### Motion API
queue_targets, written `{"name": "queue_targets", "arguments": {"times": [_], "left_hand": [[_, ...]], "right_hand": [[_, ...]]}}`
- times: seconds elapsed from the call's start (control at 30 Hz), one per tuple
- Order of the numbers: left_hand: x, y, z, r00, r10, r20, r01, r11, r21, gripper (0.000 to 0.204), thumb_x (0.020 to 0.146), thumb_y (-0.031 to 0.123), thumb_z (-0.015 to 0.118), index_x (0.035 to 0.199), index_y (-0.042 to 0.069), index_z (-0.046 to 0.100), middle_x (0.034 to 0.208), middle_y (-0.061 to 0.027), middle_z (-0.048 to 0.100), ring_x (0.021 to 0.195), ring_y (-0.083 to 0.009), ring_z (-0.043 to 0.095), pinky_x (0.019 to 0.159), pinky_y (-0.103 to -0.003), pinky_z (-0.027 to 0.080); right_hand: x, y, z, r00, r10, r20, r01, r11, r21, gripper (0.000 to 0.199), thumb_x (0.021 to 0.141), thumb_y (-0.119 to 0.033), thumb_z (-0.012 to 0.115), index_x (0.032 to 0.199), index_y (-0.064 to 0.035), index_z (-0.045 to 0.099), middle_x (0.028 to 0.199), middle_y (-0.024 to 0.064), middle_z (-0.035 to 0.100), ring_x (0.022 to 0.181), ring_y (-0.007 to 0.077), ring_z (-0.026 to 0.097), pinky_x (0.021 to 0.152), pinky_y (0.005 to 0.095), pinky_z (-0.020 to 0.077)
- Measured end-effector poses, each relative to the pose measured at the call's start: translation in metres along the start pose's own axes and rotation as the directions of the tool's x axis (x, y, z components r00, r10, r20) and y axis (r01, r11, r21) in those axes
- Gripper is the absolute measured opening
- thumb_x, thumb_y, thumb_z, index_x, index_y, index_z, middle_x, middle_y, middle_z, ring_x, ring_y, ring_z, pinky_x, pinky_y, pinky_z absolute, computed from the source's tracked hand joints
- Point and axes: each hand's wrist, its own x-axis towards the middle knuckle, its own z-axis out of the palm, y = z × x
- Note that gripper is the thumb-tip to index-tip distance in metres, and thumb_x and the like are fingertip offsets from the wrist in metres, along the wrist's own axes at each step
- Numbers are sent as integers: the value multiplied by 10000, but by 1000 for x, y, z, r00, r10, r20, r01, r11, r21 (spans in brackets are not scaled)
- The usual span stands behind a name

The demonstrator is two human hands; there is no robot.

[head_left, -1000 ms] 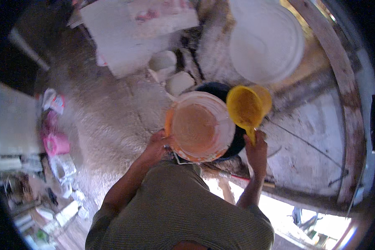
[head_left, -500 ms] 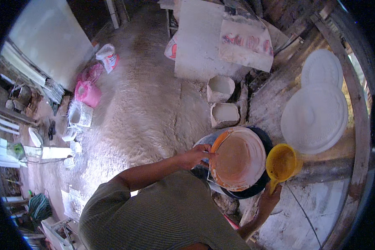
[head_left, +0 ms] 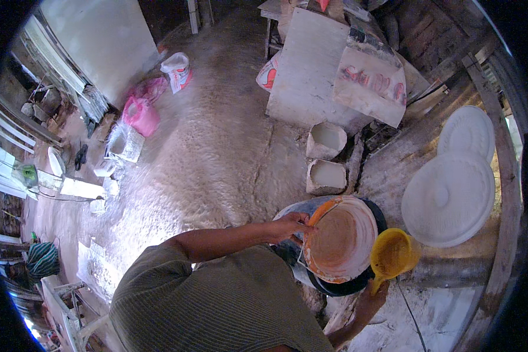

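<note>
My left hand (head_left: pixel 291 226) is closed on the left rim of an orange bucket (head_left: pixel 341 237), whose inside is coated with pale residue. This bucket sits in the mouth of a larger dark-rimmed container (head_left: pixel 378 218), tilted or level I cannot tell. To its right, my right hand (head_left: pixel 376 290) grips the handle of a yellow dipper (head_left: pixel 394 253). The dipper's bowl faces up beside the bucket's right rim, with brownish staining inside; whether it holds liquid I cannot tell.
Two pale square containers (head_left: pixel 327 177) stand beyond the bucket. Large white round moulded pieces (head_left: pixel 449 199) lean at the right, near a wooden post (head_left: pixel 504 217). A white board (head_left: pixel 302 64) rises at the back. Pink bag (head_left: pixel 141 116) and white sack (head_left: pixel 177 71) sit at left.
The whole view has shifted, so the surroundings sit lower and mostly farther right. The dipper is slightly closer to the bucket's near right side; both hands keep their grips.
</note>
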Motion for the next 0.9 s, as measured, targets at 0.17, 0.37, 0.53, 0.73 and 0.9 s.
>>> {"name": "queue_targets", "arguments": {"times": [0.17, 0.37, 0.53, 0.73, 0.9], "left_hand": [[4, -6, -3, 999, -21, -24, 21, 1000, 2, 242, 846, 287, 746, 932, 110, 605, 1016, -16, 613, 1027, -189, 591, 817, -441, 533], [-1, 11, 4, 998, -42, -52, 48, 992, 114, 279, 823, 310, 761, 941, 112, 605, 1022, -14, 616, 1045, -187, 585, 848, -435, 532], [5, 12, 3, 993, -88, -85, 101, 980, 170, 341, 798, 300, 764, 1023, 87, 621, 1063, -24, 628, 1052, -175, 585, 843, -430, 530], [3, 25, 16, 989, -130, -64, 136, 986, 99, 424, 775, 220, 756, 1145, 65, 619, 1068, -38, 650, 1010, -171, 608, 830, -407, 522], [7, 20, 22, 989, -84, -120, 93, 994, 66, 366, 789, 136, 720, 1127, 33, 624, 1012, -37, 678, 934, -158, 647, 792, -368, 539]], "right_hand": [[-2, -22, -1, 1000, -10, 6, 11, 997, -76, 320, 901, -181, 655, 1111, 33, 546, 997, 231, 567, 928, 404, 536, 811, 447, 448], [4, 1, 1, 995, -13, -99, 22, 996, 88, 309, 901, -197, 657, 1072, 42, 563, 992, 247, 567, 925, 415, 533, 808, 457, 443], [4, 0, 2, 1000, -9, 12, 10, 996, -92, 333, 906, -216, 654, 1091, 42, 551, 998, 252, 567, 909, 421, 534, 800, 464, 435], [14, 20, 7, 975, 206, 78, -220, 921, 320, 343, 908, -277, 646, 1097, -5, 557, 940, 192, 596, 780, 339, 552, 677, 441, 451], [27, 105, 38, 922, 371, 109, -378, 804, 459, 362, 905, -359, 653, 1058, -43, 567, 792, 113, 620, 498, 189, 553, 423, 355, 452]]}}
